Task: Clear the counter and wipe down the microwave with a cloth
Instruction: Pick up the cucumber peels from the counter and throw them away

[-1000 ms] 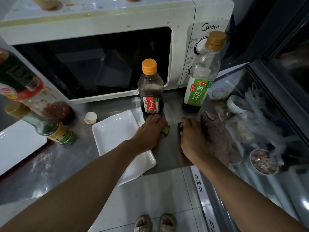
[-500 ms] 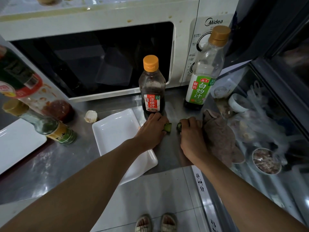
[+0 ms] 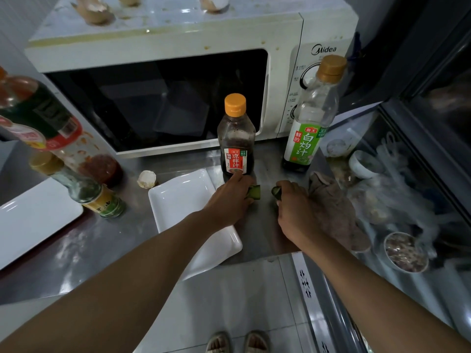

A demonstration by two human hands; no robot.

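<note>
item: green vegetable scraps, two pieces, likely cucumber. one piece point(image 3: 254, 192) sits pinched at the fingertips of my left hand point(image 3: 229, 197); the other piece point(image 3: 277, 192) is pinched by my right hand point(image 3: 297, 212). both just above or on the steel counter point(image 3: 257, 225), in front of the dark sauce bottle point(image 3: 236, 138); contact with the counter i cannot tell.
handling, by my judgement: light, wet, probably slippery on the cut face; firm enough for a fingertip pinch across the skin side, no squeeze needed.

item: cloth point(image 3: 336, 212), brownish, crumpled, lying on the counter just beside my right hand, toward the right edge.
handling: soft, limp, likely damp; best bunched in the whole palm rather than lifted by a corner.

item: microwave point(image 3: 326, 29), white, behind the bottles, spattered on front and top, with eggshell halves point(image 3: 94, 11) on its roof.
handling: shells brittle, lift by the rim gently.

item: tall bottle with green label point(image 3: 309, 133), upright, right of the dark one. take by the waist; smooth sides may be greasy.

item: white rectangular dish point(image 3: 183, 197), under my left wrist. stiff, breakable; hold by the long edges.
</note>
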